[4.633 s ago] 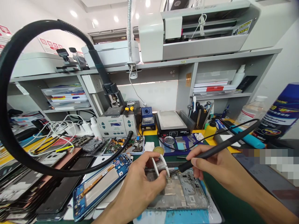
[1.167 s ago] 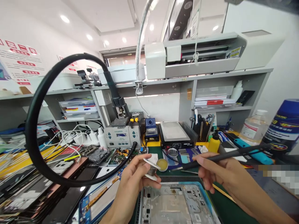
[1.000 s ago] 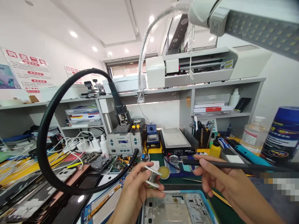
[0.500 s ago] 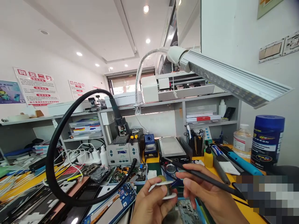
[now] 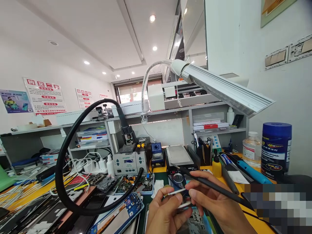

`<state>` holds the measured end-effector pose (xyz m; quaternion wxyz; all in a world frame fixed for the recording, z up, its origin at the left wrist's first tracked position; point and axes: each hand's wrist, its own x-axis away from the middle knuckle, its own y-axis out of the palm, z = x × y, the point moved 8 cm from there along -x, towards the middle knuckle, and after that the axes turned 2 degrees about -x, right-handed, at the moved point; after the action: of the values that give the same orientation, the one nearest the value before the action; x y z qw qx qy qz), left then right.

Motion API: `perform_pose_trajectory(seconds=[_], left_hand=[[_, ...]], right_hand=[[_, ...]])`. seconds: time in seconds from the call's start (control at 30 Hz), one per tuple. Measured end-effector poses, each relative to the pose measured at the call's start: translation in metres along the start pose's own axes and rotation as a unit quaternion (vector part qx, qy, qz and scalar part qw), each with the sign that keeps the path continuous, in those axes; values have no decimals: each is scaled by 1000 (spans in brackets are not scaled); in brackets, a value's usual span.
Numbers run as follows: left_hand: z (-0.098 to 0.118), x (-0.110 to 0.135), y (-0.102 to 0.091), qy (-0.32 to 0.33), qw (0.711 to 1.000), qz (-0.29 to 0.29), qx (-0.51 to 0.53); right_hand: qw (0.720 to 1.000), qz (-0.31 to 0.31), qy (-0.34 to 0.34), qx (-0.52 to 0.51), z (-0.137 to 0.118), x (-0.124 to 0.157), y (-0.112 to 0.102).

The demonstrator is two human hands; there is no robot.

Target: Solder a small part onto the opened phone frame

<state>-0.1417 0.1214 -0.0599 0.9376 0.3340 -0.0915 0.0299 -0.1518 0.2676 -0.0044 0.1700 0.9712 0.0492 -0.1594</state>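
My left hand point(image 5: 163, 209) is closed around a small spool point(image 5: 177, 192) with white flanges, held tilted over the bench. In my right hand point(image 5: 216, 203) lies a slim black soldering iron point(image 5: 219, 188), its thin tip pointing up and left toward the flat heating plate. My right thumb and fingertips are pinched together at the spool's right edge; any wire between them is too fine to make out. Below the hands, partly hidden by them, is a phone circuit board point(image 5: 195, 219) with a blue edge. A round magnifier lens point(image 5: 178, 177) lies just beyond the fingers.
A thick black hose point(image 5: 59, 169) loops up from the grey hot-air station point(image 5: 130, 161). Opened phones point(image 5: 119, 216) and a tray of boards point(image 5: 136, 185) crowd the left. The heating plate point(image 5: 179, 156) stands behind; a yellow bottle point(image 5: 216, 167) and blue-capped can point(image 5: 276, 151) stand right.
My right fingertips have moved left against the spool's edge, and the spool has turned in my left hand. The view has shifted slightly.
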Motion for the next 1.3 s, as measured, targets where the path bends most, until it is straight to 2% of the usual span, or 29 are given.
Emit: perform_pose_trajectory(seconds=[0.2,0.4,0.6,0.7,0.9,1.13,1.3], left_hand=[[-1,1,-1,-14,1000,-2,-2],[1,6,0,-18,1000,-8,1],[1,6,1,-16,1000,-11,0],[1,5,1,-13,1000,-16,-5],[-2,4,-7,-20,999,-19,-29],[-8,1,-14,-47,996,-55,-43],[-3,0,-21,-61,995,-60,-43]], right_hand=[[1000,7,-6,1,-4,2,-1],[1000,-30,4,9,0,-1,-1],[999,-30,12,-4,0,-1,0],[998,-50,30,5,3,-3,2],[997,-70,29,23,4,-4,3],[996,-85,36,10,4,-1,5],[996,-80,23,-14,8,-3,0]])
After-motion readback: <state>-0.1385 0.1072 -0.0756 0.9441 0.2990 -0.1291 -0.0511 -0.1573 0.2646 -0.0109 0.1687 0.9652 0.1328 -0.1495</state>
